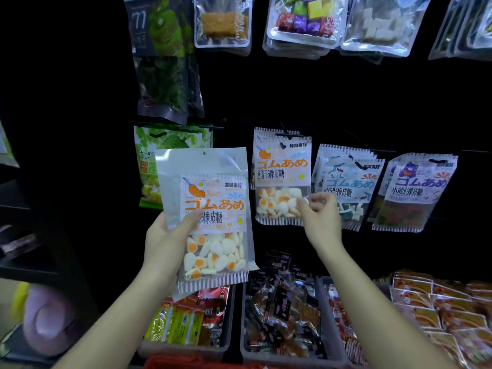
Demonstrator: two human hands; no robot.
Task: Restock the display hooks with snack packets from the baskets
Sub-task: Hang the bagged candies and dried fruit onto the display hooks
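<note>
My left hand (170,241) grips an egg-candy packet (213,209) upright, thumb across its front, in front of the dark display wall. Matching egg-candy packets (279,166) hang on a hook (286,133) just to the right. My right hand (320,217) is raised at the lower right corner of those hanging packets, fingers curled and pinching the packet's edge. Shark-candy packets (348,179) and bear-candy packets (418,187) hang further right.
Green durian packets (149,166) hang behind the held packet on the left. Upper hooks carry several clear bags (303,20). Below stand grey bins (234,350) with yellow, red and dark snack packs, and orange packs (436,304) at the right.
</note>
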